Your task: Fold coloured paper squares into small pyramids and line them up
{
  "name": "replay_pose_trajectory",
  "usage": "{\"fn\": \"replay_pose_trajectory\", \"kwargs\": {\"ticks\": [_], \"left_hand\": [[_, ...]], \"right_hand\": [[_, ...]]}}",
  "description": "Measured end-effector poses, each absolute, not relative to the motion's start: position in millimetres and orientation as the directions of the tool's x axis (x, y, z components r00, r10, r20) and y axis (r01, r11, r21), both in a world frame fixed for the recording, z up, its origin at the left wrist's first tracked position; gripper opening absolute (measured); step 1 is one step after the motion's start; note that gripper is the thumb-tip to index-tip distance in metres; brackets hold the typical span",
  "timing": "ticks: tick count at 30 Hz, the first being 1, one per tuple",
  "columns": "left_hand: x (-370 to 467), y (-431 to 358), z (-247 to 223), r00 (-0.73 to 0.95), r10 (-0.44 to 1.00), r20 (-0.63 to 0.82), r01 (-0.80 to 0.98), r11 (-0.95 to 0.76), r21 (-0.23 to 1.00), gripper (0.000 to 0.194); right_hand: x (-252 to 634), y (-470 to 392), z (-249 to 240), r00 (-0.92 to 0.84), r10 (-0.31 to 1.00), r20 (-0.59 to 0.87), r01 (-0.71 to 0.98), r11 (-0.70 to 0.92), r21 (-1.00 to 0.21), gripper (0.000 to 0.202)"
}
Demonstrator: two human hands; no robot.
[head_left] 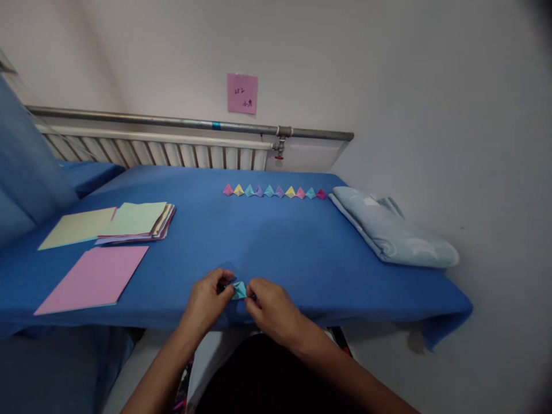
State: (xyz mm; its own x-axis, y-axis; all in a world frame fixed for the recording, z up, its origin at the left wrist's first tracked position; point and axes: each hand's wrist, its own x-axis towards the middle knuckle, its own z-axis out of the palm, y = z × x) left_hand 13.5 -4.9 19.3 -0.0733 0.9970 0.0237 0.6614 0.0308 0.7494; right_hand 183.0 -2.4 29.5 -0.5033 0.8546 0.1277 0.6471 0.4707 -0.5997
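Observation:
Near the front edge of the blue-covered table, a small piece of folded teal paper is held between my two hands. My left hand pinches its left side between thumb and fingers. On the opposite side, my right hand has closed thumb and fingertips on the paper's right corner. Parts of the paper are covered by my fingers. Further back lies a row of several small folded paper pieces in pink, yellow, teal and purple, set side by side.
At the left lie a stack of coloured paper sheets, a yellow sheet and a pink sheet. A folded light-blue blanket rests at the right against the wall. Behind the table run a radiator and a metal pipe.

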Motion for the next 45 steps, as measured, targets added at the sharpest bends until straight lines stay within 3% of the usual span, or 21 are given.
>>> {"fn": "replay_pose_trajectory", "kwargs": {"ticks": [14, 23, 30, 36, 45], "left_hand": [[13, 13, 35, -0.066, 0.994, -0.090, 0.765, 0.108, 0.635, 0.019], [5, 10, 32, 0.072, 0.989, -0.129, 0.667, 0.048, 0.743, 0.018], [-3, 9, 34, 0.148, 0.986, -0.076, 0.647, -0.039, 0.761, 0.021], [-2, 8, 43, 0.195, 0.979, -0.052, 0.750, -0.115, 0.652, 0.018], [16, -1, 46, 0.132, 0.988, -0.085, 0.911, -0.087, 0.404, 0.018]], "right_hand": [[178, -1, 44, -0.580, 0.812, 0.059, 0.702, 0.536, -0.469, 0.007], [179, -2, 52, -0.515, 0.857, 0.004, 0.707, 0.427, -0.564, 0.006], [182, -1, 46, -0.567, 0.822, 0.053, 0.689, 0.509, -0.516, 0.009], [184, -1, 37, -0.589, 0.803, 0.088, 0.679, 0.551, -0.486, 0.012], [186, -5, 34, -0.605, 0.791, 0.092, 0.695, 0.581, -0.424, 0.010]]}}
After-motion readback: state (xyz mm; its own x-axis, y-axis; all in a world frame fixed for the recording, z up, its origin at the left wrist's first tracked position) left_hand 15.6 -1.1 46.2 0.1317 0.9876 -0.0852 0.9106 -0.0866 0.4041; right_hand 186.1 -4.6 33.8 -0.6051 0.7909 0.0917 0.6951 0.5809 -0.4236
